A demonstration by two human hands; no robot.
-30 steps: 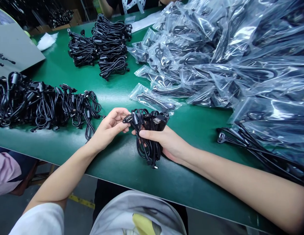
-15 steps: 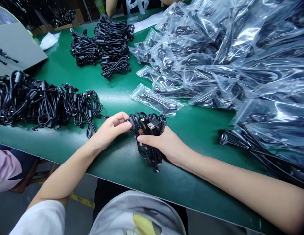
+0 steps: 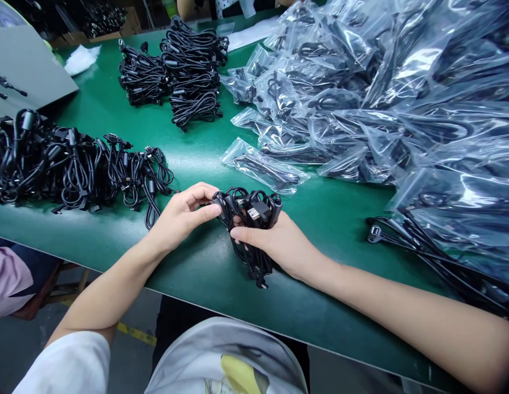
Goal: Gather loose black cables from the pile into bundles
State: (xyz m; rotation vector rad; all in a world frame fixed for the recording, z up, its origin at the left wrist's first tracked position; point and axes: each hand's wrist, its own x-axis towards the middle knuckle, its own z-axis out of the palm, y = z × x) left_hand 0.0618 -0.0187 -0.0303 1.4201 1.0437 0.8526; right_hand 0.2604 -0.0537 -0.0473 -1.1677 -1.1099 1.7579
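A bunch of coiled black cables [image 3: 254,254] is held just above the near part of the green table [image 3: 189,295]. My right hand [image 3: 275,238] wraps around the bunch from the right, thumb across its front, closed. At its left edge my left hand [image 3: 197,208] pinches one cable coil between thumb and fingers, also closed. A USB plug [image 3: 254,213] with bare metal shows at the top of the bunch. The fingers behind the cables are partly hidden. Just beyond the hands lies a clear bag with a cable inside [image 3: 266,167].
A long heap of coiled cables [image 3: 77,169] lies to the left, with stacked bundles [image 3: 192,71] farther back. Bagged cables [image 3: 361,93] are piled at the right, near loose cables [image 3: 422,246]. A grey box [image 3: 28,65] stands back left. People sit across and at left.
The hands stay around the same bunch with barely any movement. The camera view has shifted slightly, so the background sits a little higher.
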